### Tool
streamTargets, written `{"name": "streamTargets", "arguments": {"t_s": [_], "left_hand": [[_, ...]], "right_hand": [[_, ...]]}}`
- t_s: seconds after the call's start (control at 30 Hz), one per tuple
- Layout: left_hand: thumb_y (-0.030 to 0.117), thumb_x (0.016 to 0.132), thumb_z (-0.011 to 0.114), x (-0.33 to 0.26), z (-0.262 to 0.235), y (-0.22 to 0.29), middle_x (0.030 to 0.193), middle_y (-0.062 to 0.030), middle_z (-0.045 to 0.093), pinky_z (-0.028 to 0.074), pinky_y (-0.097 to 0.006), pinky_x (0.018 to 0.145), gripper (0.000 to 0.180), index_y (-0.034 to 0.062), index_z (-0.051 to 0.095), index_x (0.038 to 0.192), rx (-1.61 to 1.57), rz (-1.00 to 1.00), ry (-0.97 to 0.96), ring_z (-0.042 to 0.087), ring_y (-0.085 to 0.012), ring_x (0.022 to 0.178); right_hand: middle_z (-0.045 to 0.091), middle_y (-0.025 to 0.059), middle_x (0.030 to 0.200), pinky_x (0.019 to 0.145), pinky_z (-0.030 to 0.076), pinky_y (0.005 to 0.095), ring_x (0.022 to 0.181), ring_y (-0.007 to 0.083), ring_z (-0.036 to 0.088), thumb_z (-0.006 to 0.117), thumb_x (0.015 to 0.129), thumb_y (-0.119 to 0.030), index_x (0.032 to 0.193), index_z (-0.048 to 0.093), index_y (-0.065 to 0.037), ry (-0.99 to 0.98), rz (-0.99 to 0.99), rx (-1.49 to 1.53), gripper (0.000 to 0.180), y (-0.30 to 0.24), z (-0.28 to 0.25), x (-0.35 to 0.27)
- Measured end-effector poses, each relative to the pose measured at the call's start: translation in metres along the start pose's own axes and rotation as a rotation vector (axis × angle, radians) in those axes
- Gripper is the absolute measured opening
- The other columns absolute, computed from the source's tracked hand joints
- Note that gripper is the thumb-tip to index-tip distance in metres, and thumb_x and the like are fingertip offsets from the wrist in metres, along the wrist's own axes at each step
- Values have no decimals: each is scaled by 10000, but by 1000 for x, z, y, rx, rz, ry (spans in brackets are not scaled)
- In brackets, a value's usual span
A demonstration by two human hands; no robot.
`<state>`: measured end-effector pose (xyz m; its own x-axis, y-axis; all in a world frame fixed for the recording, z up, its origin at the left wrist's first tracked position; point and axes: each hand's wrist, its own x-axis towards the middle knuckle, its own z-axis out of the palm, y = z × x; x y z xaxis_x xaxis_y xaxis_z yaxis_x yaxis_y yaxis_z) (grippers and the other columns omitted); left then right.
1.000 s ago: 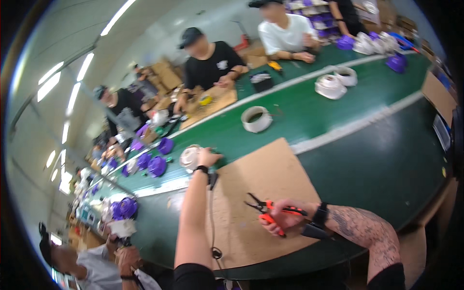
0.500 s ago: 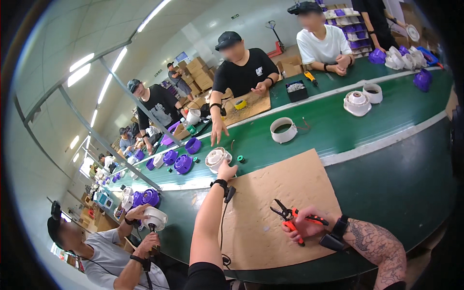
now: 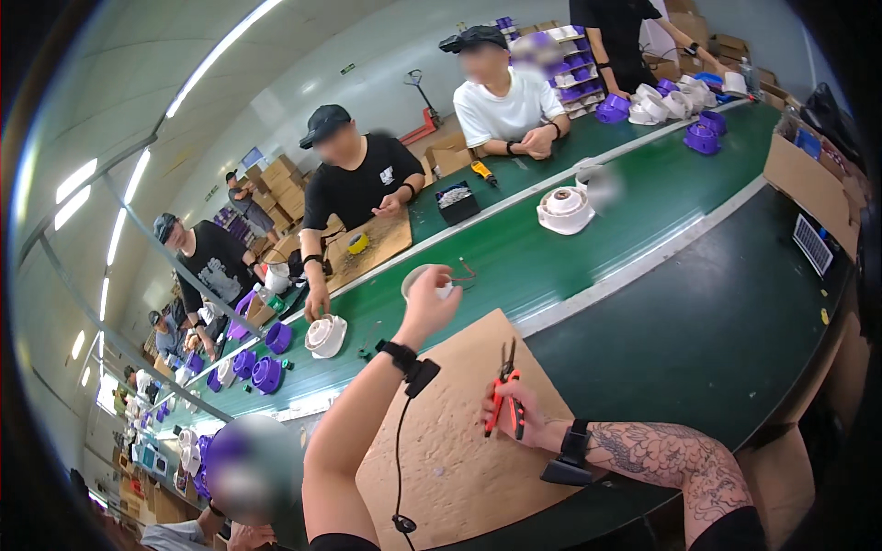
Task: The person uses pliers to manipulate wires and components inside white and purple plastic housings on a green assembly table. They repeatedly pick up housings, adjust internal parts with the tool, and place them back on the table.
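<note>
One pair of red-handled pliers [image 3: 503, 377] is gripped in the right hand [image 3: 527, 413] above a cardboard sheet [image 3: 446, 464]; the left hand [image 3: 429, 305], partly curled, is placed at a white ring [image 3: 412, 278] on the green belt [image 3: 514, 262], though whether the ring is gripped cannot be told.

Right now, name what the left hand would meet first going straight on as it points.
Most likely the white ring: the left hand partly covers it in this view, though whether they already touch is unclear.
</note>
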<state>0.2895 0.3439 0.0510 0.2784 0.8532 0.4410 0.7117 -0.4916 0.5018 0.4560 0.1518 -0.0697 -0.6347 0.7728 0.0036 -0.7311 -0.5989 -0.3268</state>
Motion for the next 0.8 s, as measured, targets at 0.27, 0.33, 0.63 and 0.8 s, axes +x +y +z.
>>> {"name": "streamTargets", "arguments": {"t_s": [0.27,0.33,0.63,0.8], "left_hand": [[247,862,744,84,127,42,1154,-231,694,541,-441,951,601,31,526,1379,80,109,-343,676,-373,1105],[254,850,743,105,158,43,1167,-258,681,529,-465,981,691,31,471,1445,122,126,-392,657,-404,1131],[285,834,738,155,211,22,1380,-375,532,497,-476,1084,936,88,262,1615,308,27,-357,586,-489,1249],[228,814,756,147,209,41,1442,-350,456,491,-495,1091,909,155,307,1601,291,-75,-450,561,-491,1276]], "right_hand": [[562,35,789,863,479,405,752,180,559,634,921,-278,944,548,-106,126,-157,-97,193,0,-2,-3],[563,33,794,865,471,404,751,178,558,629,920,-288,940,555,-106,170,-212,-116,197,-1,-2,-4],[577,8,696,516,447,280,546,107,539,631,944,-348,934,598,-97,339,-313,-353,253,16,12,-7],[580,6,681,511,432,280,560,111,558,613,931,-350,922,605,-91,337,-200,-352,258,1,9,-14]]}}
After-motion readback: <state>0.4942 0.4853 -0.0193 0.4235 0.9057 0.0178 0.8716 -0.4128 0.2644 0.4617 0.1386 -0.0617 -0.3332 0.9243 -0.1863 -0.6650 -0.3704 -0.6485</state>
